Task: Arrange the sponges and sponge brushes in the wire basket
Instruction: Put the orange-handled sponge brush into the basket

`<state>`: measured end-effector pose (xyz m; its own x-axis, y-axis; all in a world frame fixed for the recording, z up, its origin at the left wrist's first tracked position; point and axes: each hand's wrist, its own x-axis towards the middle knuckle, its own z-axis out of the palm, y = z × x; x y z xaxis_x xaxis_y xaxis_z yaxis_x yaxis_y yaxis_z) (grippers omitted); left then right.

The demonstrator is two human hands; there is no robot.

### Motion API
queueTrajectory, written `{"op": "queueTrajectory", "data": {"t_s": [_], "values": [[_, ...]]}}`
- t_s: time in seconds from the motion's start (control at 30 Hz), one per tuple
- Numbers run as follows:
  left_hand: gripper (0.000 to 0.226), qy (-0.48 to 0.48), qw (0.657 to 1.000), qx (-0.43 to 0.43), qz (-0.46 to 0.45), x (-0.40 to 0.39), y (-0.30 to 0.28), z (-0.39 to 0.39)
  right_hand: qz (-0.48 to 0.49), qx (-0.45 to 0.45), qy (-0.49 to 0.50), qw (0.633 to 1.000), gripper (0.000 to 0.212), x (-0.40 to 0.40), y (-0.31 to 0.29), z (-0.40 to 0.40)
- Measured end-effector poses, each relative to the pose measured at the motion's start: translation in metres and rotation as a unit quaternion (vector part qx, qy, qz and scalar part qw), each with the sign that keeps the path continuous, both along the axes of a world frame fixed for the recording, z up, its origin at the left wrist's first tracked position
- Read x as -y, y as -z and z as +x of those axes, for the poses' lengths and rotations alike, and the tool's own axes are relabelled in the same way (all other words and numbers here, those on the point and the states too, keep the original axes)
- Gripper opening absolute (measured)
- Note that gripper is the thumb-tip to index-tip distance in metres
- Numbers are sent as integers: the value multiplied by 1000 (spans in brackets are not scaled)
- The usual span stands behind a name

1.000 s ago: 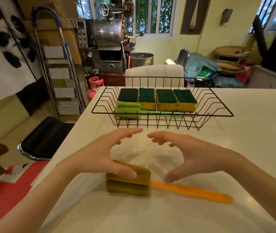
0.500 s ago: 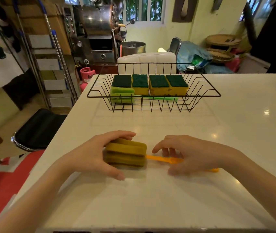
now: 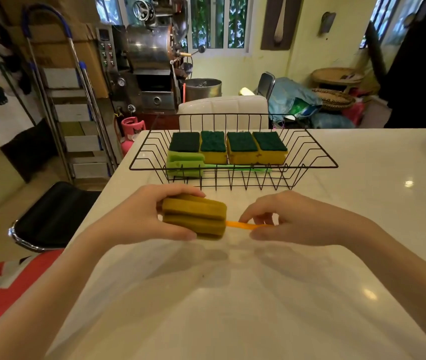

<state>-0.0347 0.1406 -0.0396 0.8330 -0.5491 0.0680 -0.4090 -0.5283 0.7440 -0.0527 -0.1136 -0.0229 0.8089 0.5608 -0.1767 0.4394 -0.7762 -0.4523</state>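
Observation:
An olive-yellow sponge brush (image 3: 195,216) with an orange handle is lifted just above the white table, in front of the basket. My left hand (image 3: 139,219) grips its sponge head between thumb and fingers. My right hand (image 3: 292,220) pinches the orange handle (image 3: 237,225), most of which is hidden under the hand. The black wire basket (image 3: 318,162) stands behind, holding several yellow sponges with dark green pads (image 3: 241,149) in a row and a light green sponge brush (image 3: 185,166) lying along its front.
The white table (image 3: 232,294) stretches toward me and to the right; its left edge drops off to a black stool (image 3: 50,216). A white chair back (image 3: 223,110) stands right behind the basket. A ladder (image 3: 71,113) and a metal machine (image 3: 149,61) are at the far left.
Both hands came down from hovering onto the sponge brush and closed on it. The brush has risen off the table and moved toward the basket.

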Motion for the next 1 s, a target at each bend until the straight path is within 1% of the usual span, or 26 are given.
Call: {"op": "queueTrajectory", "data": {"t_s": [0.1,0.3,0.37,0.47,0.57,0.7,0.83,0.9,1.0], "values": [[57,-7,999,24,-24,2,-13,14,26,45,4,999,21,3,-11,12],[57,-34,996,40,-77,7,-36,46,58,136,14,989,21,13,-34,49],[56,-45,994,33,-96,6,-45,56,74,157,17,985,20,13,-40,62],[54,-70,989,60,-119,8,-58,70,107,180,18,978,19,10,-47,81],[53,-92,978,95,-164,13,-69,85,141,206,26,968,20,7,-50,101],[52,-136,952,140,-237,22,-74,103,180,232,34,955,22,2,-46,121],[53,-154,942,154,-254,32,-75,116,207,244,58,945,22,1,-36,137],[55,-163,942,159,-248,37,-76,123,195,252,64,946,22,1,-30,142],[62,-165,942,163,-241,46,-75,130,126,292,75,945,18,1,-22,149]]}}
